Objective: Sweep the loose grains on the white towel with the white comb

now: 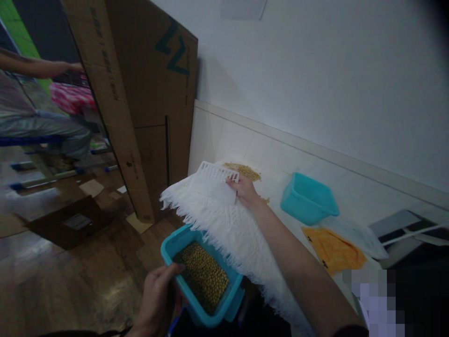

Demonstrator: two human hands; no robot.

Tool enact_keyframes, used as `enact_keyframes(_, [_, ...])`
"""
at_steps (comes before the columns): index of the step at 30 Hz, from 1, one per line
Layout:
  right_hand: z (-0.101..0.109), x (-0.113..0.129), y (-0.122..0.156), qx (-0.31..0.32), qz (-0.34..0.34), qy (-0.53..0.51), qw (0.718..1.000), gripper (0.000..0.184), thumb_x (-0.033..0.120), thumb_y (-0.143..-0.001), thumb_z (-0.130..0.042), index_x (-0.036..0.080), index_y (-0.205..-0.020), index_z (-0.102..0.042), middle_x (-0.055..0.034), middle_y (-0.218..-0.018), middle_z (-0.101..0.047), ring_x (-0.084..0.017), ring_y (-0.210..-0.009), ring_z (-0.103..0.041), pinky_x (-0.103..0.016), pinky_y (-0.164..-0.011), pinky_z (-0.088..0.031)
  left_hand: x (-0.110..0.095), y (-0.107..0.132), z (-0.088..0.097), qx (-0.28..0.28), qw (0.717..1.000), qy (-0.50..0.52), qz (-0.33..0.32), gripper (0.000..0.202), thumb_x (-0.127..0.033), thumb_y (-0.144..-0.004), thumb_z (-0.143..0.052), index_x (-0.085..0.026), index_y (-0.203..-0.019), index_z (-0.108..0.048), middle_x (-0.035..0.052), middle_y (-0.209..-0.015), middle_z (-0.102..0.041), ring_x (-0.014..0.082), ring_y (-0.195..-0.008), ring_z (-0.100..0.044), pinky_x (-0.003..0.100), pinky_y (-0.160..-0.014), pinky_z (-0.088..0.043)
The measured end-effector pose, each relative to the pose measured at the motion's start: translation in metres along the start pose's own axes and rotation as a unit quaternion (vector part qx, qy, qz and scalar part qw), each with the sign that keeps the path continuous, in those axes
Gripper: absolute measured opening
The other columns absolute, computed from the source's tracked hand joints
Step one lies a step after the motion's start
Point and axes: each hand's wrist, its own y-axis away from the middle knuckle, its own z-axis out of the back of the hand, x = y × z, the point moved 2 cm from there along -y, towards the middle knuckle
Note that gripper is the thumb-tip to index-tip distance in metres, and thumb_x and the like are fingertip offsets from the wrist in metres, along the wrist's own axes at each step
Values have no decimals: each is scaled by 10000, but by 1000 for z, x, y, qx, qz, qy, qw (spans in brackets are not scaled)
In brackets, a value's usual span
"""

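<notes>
My left hand [157, 295] grips the near left rim of a turquoise plastic bin [191, 299], thumb over the edge. Yellow soybeans [206, 271] cover the bin's bottom, with darker small grains along its sides. My right hand [245, 189] is closed on a flat white plastic piece [215, 187] with a row of slots along its far edge. That piece is over a fringed white cloth [228, 224] on the table, whose fringe hangs over the bin's far rim. Just beyond my right hand lies a loose pile of soybeans [243, 171].
A second turquoise bin [308, 199] stands right of my forearm, near an orange cloth [335, 250] and a clear plastic piece [365, 236]. A tall cardboard box [150, 93] rises at left against the white wall [315, 70]. Behind it another person [35, 107] sits.
</notes>
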Motion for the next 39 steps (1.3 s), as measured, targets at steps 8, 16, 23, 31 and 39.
enact_keyframes(8, [43,25,43,-116,65,58,989,559,699,-731,-899,220,-1010,-827,-99,-975,-890,-298,-845,-811,-412,-762,-647,-23,9,-7,-8,999,-36,10,433,-571,-522,-794,-268,-298,-583,54,-296,-490,149,-258,-416,296,-331,-333])
enact_keyframes(16, [13,21,107,-188,188,395,880,302,316,-1023,-657,174,-1158,-887,-131,-897,-888,-270,-771,-817,-344,-785,-615,-16,0,0,-9,999,-29,-17,444,-547,-587,-827,-265,-342,-589,22,-307,-477,133,-278,-393,286,-342,-298])
enact_keyframes(23, [-13,17,120,-171,242,406,865,347,253,-1065,-578,191,-1218,-884,-127,-944,-895,-252,-803,-834,-318,-787,-615,-11,-4,3,-17,999,-36,-13,462,-571,-583,-817,-256,-333,-589,42,-312,-503,133,-253,-395,274,-322,-259])
enact_keyframes(31, [-7,29,70,-264,102,346,894,276,311,-1042,-653,192,-858,-822,-91,-792,-834,-224,-710,-750,-276,-654,-469,-7,-6,8,-4,999,-44,-30,484,-573,-608,-864,-251,-347,-614,31,-321,-516,142,-277,-414,283,-344,-300])
enact_keyframes(39, [16,12,67,-300,66,322,896,209,305,-950,-714,196,-810,-824,-82,-749,-841,-249,-694,-753,-287,-629,-483,-17,4,3,1,999,-37,-17,447,-508,-623,-890,-255,-372,-620,6,-351,-534,148,-316,-448,291,-361,-344])
